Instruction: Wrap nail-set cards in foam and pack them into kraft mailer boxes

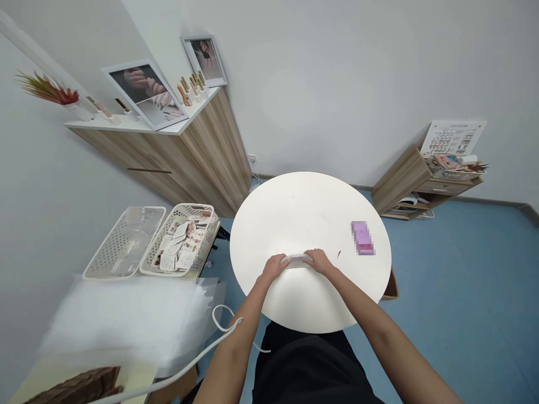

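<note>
On the white round table [311,207] both hands grip a small, flat, whitish piece [297,261], perhaps a clear plastic case or sheet; its exact kind is unclear. My left hand [275,266] is closed on its left end, thumb towards the middle. The right end is pinched by my right hand [319,261]. The piece lies at or just above the tabletop, near its front half. To the right of my right hand sits a blurred purple item [362,238]. A small dark mark or scrap [338,255] lies between them.
Two white perforated baskets [145,209] [213,247] stand at left, one filled with small cards. Translucent plastic sheets [122,320] and a white cable [189,367] are nearer me. A wooden cabinet [210,146] with framed pictures stands behind left, a low shelf [400,179] behind right.
</note>
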A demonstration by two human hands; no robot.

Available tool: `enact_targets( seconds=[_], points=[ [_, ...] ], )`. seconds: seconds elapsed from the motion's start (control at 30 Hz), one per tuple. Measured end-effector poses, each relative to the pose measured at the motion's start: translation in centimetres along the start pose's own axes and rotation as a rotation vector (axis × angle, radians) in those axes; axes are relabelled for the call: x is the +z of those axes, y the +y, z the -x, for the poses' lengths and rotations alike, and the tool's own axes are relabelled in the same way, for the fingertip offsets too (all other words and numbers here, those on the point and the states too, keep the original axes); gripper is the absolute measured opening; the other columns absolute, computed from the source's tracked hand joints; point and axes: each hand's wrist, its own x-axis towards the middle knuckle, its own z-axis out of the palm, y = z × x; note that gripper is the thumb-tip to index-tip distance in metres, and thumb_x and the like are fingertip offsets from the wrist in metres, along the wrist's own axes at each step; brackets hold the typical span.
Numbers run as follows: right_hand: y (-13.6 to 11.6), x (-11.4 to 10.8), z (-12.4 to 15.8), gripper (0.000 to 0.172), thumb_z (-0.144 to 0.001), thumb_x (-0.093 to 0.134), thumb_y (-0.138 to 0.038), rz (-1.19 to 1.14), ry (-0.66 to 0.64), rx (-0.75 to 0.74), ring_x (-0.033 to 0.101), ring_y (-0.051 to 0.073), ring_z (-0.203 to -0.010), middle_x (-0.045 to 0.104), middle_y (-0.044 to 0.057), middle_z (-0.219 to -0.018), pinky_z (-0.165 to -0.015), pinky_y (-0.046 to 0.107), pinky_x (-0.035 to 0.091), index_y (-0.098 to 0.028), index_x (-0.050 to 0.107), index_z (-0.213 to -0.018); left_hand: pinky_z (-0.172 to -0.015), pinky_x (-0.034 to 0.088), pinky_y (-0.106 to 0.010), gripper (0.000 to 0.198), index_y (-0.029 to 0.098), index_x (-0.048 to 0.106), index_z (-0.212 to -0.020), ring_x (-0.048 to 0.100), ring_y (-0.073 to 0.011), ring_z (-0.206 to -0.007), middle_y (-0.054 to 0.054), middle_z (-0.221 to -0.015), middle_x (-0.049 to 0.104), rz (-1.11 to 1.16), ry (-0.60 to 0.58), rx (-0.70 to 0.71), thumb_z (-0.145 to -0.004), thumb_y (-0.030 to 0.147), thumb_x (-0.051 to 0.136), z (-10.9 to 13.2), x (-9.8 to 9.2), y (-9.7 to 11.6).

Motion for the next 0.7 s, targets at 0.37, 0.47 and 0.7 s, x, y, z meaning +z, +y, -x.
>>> enact_targets(
  seconds=[0.37,0.47,0.7],
  points=[
    [0.8,2.5,-3.2,0.027,-0.089,0.056,-0.034,0.064,0.181,0.124,0.051,0.027,-0.104,0.059,0.011,-0.112,-0.087,0.038,0.041,-0.021,0.059,-0.113,-0.081,0.045,-0.036,0.033,0.021,0.049,-0.119,0.062,-0.0243,-0.091,-0.006,-0.094,0.066,-0.143,0.226,-0.243,-0.087,0.023,0.051,0.8,2.0,-2.5],
    [1.2,3.5,-2.7,0.039,-0.089,0.054,-0.043,0.039,0.3,0.197,0.048,0.03,-0.108,0.054,0.013,-0.12,-0.086,0.04,0.042,-0.021,0.051,-0.122,-0.087,0.044,-0.043,0.04,0.018,0.046,-0.127,0.057,-0.0296,-0.105,-0.013,-0.111,0.062,-0.207,0.414,-0.23,-0.088,0.026,0.049,1.6,2.9,-2.6],
    [2.1,6.2,0.3,0.06,-0.089,0.047,-0.051,-0.135,0.421,0.565,0.051,0.036,-0.114,0.051,0.023,-0.124,-0.09,0.045,0.043,-0.011,0.04,-0.133,-0.109,0.031,-0.051,0.055,0.022,0.034,-0.144,0.037,-0.0308,-0.135,-0.011,-0.152,0.038,-0.269,0.283,0.265,-0.09,0.02,0.043,2.1,6.2,1.3]
  ],
)
